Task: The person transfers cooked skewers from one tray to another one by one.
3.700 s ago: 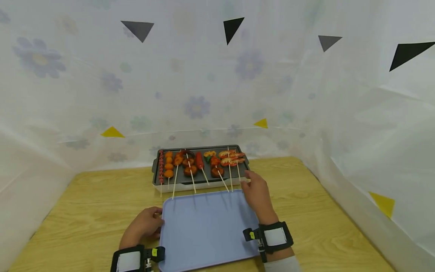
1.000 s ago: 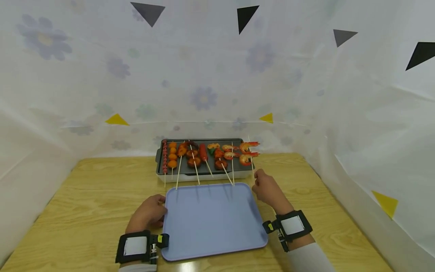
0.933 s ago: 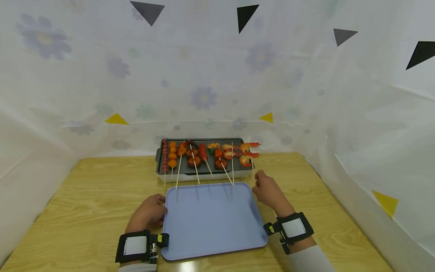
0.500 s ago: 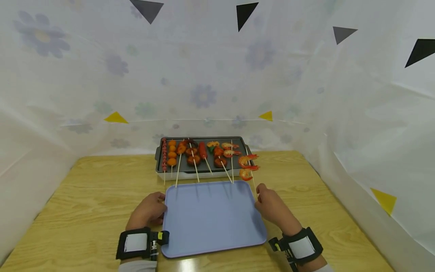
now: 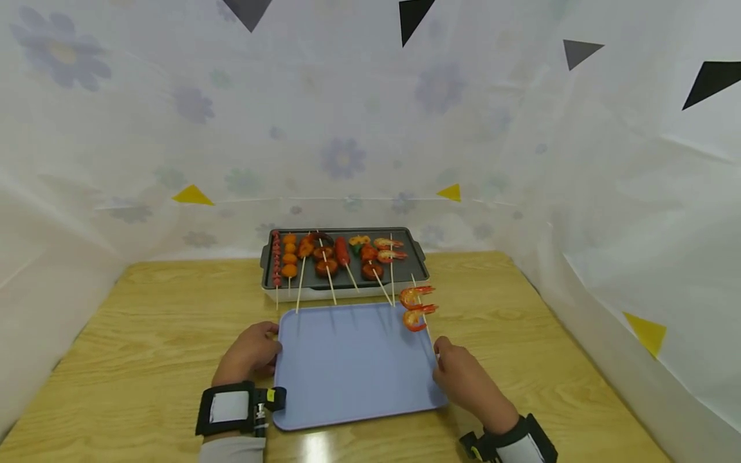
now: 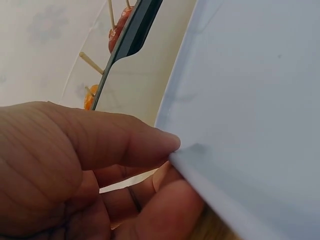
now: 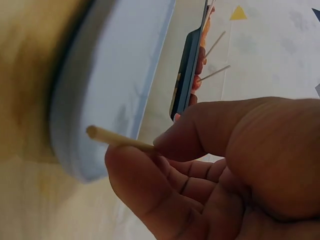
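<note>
My right hand (image 5: 466,378) pinches the stick end of a shrimp skewer (image 5: 414,317) between thumb and forefinger. Two orange-red shrimps sit on that skewer, over the far right corner of a pale blue tray (image 5: 353,366). In the right wrist view the skewer's wooden stick (image 7: 115,138) pokes out past the fingertips. My left hand (image 5: 249,352) pinches the tray's left edge; the left wrist view shows its thumb (image 6: 155,145) on top of the rim and fingers beneath.
Behind the tray stands a dark grill pan (image 5: 405,273) on a white base, bearing several skewers, among them another shrimp skewer (image 5: 391,256), a red sausage (image 5: 342,251) and orange balls (image 5: 289,258). Some sticks reach out over the tray's far edge. A wooden table (image 5: 162,334) lies beneath, with white sheeting behind.
My right hand has gripped the rightmost shrimp skewer, lifted it off the grill and drawn it back toward me, over the tray's corner. The left hand stays on the tray's edge.
</note>
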Action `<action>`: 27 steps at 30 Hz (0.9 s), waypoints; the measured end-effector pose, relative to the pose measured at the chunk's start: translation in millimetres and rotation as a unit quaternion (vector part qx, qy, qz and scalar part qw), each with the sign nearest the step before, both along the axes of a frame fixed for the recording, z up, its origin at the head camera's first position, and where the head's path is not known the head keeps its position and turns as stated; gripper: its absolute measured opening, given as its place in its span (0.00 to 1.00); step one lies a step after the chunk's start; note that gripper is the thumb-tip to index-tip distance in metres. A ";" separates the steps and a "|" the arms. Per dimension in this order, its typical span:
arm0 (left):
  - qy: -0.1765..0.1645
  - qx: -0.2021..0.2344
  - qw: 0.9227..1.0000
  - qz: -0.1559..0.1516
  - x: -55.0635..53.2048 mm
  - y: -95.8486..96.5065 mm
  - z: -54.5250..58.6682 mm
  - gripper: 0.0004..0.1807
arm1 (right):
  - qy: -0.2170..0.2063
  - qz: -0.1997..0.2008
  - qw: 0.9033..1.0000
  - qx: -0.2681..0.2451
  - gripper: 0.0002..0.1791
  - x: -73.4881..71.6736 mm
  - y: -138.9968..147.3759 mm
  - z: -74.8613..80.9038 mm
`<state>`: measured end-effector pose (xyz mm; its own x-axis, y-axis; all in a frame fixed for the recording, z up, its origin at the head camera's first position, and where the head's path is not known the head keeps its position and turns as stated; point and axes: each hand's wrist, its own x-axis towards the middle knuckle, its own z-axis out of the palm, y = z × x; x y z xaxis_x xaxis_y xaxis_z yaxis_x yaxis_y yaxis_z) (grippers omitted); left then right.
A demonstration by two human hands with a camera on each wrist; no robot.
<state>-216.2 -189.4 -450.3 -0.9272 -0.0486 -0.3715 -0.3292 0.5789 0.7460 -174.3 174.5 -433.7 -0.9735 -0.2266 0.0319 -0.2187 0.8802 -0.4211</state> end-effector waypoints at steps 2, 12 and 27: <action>0.001 -0.002 1.000 -0.001 -0.1 -0.6 0.4 0.26 | -0.009 0.004 1.000 0.003 0.12 2.2 -1.1 -2.5; 0.006 -0.001 1.000 -0.002 -0.1 -1.7 0.1 0.27 | -0.010 0.022 1.000 0.012 0.10 1.8 -4.3 -9.2; 0.002 -0.002 1.000 -0.002 0.2 0.3 3.0 0.27 | -0.022 0.004 1.000 0.013 0.05 3.5 -6.1 -8.8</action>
